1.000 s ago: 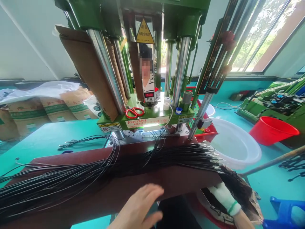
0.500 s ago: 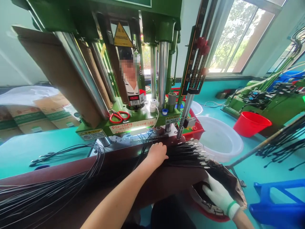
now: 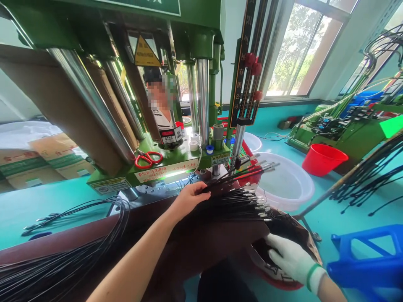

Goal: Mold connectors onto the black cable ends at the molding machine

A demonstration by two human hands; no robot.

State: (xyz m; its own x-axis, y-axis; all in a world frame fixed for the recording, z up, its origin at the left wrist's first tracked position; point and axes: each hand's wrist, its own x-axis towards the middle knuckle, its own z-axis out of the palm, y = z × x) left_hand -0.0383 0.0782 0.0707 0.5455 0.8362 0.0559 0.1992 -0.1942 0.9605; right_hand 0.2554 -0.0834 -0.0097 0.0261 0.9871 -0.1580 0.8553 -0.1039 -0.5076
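My bare left hand [image 3: 189, 200] is closed on a few black cables [image 3: 241, 173], whose silvery ends point to the right. They are raised above a thick row of similar cables [image 3: 231, 203] lying on the dark red tabletop [image 3: 220, 239]. To the lower right, my right hand [image 3: 291, 256] wears a white glove with a green cuff band. Its fingers are stretched out and its thumb stands apart, close to the table's right edge and over a lined bin [image 3: 311, 247]. I see nothing in that hand.
Ahead stands a green press [image 3: 201, 161] with red-handled scissors [image 3: 147, 159] on its bed. Long cables [image 3: 63, 260] spread over the left side. A white tub [image 3: 283, 180], a red bucket [image 3: 324, 159] and a blue stool [image 3: 368, 256] are at right. A person is behind the press.
My left hand has lifted a few cables off the row and moved slightly left. The right hand has hardly moved. The view has shifted a little.
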